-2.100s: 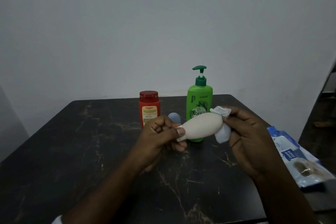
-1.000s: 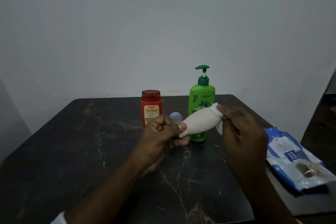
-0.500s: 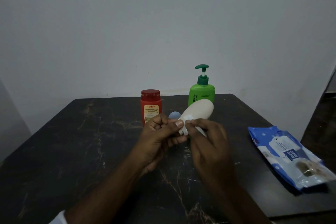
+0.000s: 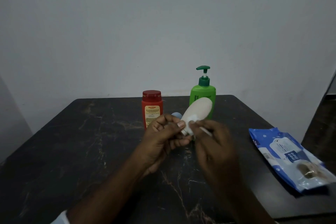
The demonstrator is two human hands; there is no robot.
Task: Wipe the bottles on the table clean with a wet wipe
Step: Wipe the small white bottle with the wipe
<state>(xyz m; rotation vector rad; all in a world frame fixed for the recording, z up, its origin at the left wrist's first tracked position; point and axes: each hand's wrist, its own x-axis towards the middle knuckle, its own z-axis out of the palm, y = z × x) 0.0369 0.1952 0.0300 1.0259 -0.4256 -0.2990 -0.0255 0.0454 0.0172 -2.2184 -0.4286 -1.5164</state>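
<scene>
Two hands (image 4: pixel 163 140) (image 4: pixel 216 149) hold one bottle (image 4: pixel 199 111), one wipe (image 4: pixel 191 123); two bottles (image 4: pixel 151 109) (image 4: pixel 202 91) stand.

Curled left hand (image 4: pixel 163 139) beside right hand (image 4: pixel 214 148)

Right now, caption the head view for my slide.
Left hand grips cream bottle, right hand presses wet wipe to it; red bottle and green pump bottle stand behind.

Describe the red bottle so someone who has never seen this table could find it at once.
Start at the dark marbled table and look to its far edge, where two bottles stand upright. The red bottle is the left one, beside the green pump bottle. It is shorter, with a flat dark red cap and a yellowish label, and no pump.
</scene>
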